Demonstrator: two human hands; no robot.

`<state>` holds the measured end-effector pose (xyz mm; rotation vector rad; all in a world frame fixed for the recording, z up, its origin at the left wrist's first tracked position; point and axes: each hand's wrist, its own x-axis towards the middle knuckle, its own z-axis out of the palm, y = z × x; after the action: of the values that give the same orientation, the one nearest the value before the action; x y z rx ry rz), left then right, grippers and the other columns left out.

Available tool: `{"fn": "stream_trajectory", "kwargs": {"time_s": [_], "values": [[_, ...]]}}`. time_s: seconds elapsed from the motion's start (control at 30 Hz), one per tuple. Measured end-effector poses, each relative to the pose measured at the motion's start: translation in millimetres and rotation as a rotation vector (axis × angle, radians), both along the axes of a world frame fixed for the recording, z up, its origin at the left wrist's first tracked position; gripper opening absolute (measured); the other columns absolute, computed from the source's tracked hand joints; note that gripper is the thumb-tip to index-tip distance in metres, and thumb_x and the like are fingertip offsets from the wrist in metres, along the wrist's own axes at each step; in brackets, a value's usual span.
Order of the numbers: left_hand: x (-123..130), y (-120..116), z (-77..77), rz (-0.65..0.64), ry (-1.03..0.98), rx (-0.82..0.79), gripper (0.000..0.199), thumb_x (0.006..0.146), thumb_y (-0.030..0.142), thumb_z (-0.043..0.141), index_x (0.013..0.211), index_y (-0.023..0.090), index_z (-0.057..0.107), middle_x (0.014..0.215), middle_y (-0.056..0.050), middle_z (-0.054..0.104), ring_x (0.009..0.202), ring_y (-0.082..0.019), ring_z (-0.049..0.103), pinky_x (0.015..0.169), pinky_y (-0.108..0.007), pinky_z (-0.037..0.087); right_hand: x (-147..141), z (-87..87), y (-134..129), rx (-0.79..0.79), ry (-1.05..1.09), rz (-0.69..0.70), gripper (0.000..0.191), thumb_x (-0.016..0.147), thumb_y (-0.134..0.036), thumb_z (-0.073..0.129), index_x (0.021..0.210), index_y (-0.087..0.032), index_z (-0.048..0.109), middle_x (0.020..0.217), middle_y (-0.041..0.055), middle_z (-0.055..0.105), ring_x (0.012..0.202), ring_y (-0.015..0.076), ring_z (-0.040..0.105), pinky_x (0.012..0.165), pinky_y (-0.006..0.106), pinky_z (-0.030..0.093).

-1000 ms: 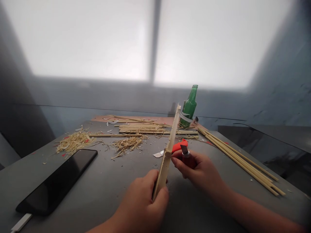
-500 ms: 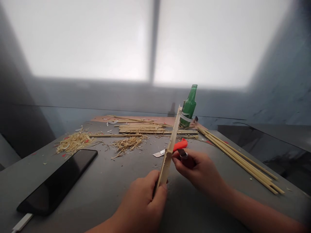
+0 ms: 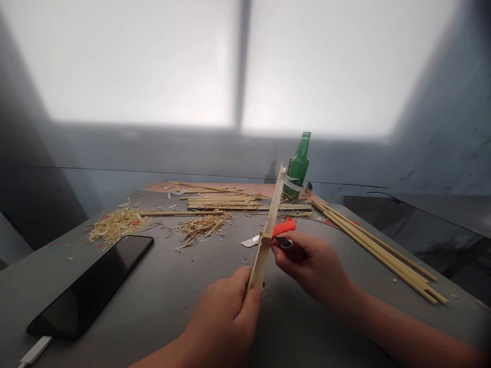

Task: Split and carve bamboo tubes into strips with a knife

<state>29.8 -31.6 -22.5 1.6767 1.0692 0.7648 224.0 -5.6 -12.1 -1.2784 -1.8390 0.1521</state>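
Note:
My left hand (image 3: 232,306) is closed around the lower end of a split bamboo piece (image 3: 271,214), which slants up and away with its hollow side and a node showing. In my right hand (image 3: 312,260) is a small knife (image 3: 288,245) with a dark reddish handle and a metal collar. Its short blade points left at the bamboo near the node; whether it touches cannot be made out. Just behind lies an orange utility knife (image 3: 284,228) with its blade out, partly covered by the bamboo and my right hand.
A green bottle (image 3: 297,168) stands at the back. Bamboo sticks (image 3: 379,250) lie along the right, and more strips (image 3: 224,201) lie across the far side. Shavings (image 3: 115,225) are heaped at left, near a black phone (image 3: 92,286) plugged into a white cable (image 3: 36,351).
The knife in my right hand has tipped lower, with its blade turned closer to the bamboo's node. My left hand keeps its hold on the bamboo, almost unmoved.

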Motion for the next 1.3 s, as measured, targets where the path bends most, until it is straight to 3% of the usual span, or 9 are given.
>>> {"fn": "stream_trajectory", "kwargs": {"time_s": [0.2,0.37,0.53,0.7,0.77,0.87,1.1,1.17,1.3], "values": [[1.9,1.5,-3.5,0.007,0.157,0.027,0.029,0.093,0.043,0.038,0.085,0.024,0.057,0.071,-0.001,0.057,0.068,-0.021,0.050,0.061,-0.030,0.034,0.3,0.5,2.7,0.004,-0.007,-0.050,0.018,0.076,-0.030,0.058,0.059,-0.023,0.056,0.049,-0.0042,0.043,0.047,0.0135,0.036,0.047,0.027,0.030],[-0.4,-0.7,-8.2,-0.049,0.155,0.077,0.030,0.092,0.044,0.038,0.086,0.023,0.058,0.079,-0.004,0.065,0.074,-0.022,0.055,0.066,-0.032,0.037,25.0,8.6,15.7,0.041,0.064,-0.264,0.021,0.078,-0.037,0.058,0.062,-0.024,0.057,0.054,-0.0009,0.052,0.051,0.0167,0.045,0.051,0.030,0.035],[0.0,2.3,-12.7,0.073,-0.116,-0.130,0.030,0.090,0.048,0.043,0.089,0.022,0.058,0.062,0.002,0.054,0.060,-0.018,0.050,0.057,-0.028,0.037,48.4,19.3,25.9,0.045,0.066,-0.431,0.020,0.081,-0.041,0.056,0.072,-0.025,0.063,0.058,0.0013,0.057,0.056,0.0205,0.052,0.055,0.032,0.039],[-2.2,11.9,-12.8,0.222,-0.456,-0.341,0.030,0.085,0.051,0.050,0.096,0.023,0.053,0.051,0.009,0.044,0.040,-0.012,0.038,0.043,-0.024,0.034,71.1,18.0,51.9,-0.038,-0.046,-0.496,0.034,0.069,-0.031,0.068,0.046,-0.026,0.044,0.046,0.0004,0.047,0.052,0.0200,0.045,0.053,0.031,0.029],[-4.4,14.8,-10.8,0.277,-0.537,-0.370,0.029,0.083,0.049,0.052,0.097,0.023,0.052,0.051,0.009,0.046,0.038,-0.011,0.039,0.041,-0.024,0.034,73.0,17.7,55.7,-0.066,-0.080,-0.458,0.025,0.067,-0.027,0.068,0.049,-0.026,0.050,0.048,0.0011,0.050,0.052,0.0207,0.047,0.053,0.031,0.029],[-6.7,16.5,-8.3,0.348,-0.622,-0.379,0.028,0.083,0.046,0.053,0.098,0.022,0.052,0.052,0.009,0.048,0.037,-0.010,0.043,0.042,-0.023,0.037,55.0,17.3,42.4,-0.057,-0.133,-0.290,0.008,0.074,-0.027,0.063,0.077,-0.024,0.070,0.066,0.0045,0.064,0.064,0.0227,0.055,0.059,0.031,0.037],[-7.8,17.6,-5.3,0.410,-0.748,-0.417,0.025,0.085,0.039,0.048,0.100,0.020,0.050,0.048,0.009,0.050,0.036,-0.011,0.046,0.042,-0.023,0.038,-6.8,1.9,-4.0,-0.262,-0.221,0.486,0.016,0.086,-0.028,0.062,0.081,-0.018,0.073,0.078,0.0042,0.066,0.060,0.0143,0.054,0.055,0.025,0.042],[-8.2,18.3,-3.9,0.425,-0.777,-0.421,0.024,0.084,0.037,0.047,0.100,0.020,0.049,0.048,0.010,0.051,0.035,-0.011,0.046,0.042,-0.023,0.038,-10.3,-1.4,-5.3,-0.304,-0.212,0.546,0.014,0.087,-0.025,0.062,0.085,-0.017,0.073,0.079,0.0040,0.065,0.063,0.0144,0.054,0.057,0.025,0.042],[-9.4,18.4,-2.1,0.417,-0.811,-0.433,0.024,0.084,0.036,0.048,0.100,0.019,0.048,0.048,0.009,0.051,0.035,-0.012,0.047,0.041,-0.023,0.037,-13.2,-1.9,-1.6,-0.375,-0.231,0.460,0.010,0.084,-0.021,0.069,0.091,-0.019,0.076,0.081,0.0016,0.061,0.064,0.0138,0.052,0.057,0.024,0.042]]}}
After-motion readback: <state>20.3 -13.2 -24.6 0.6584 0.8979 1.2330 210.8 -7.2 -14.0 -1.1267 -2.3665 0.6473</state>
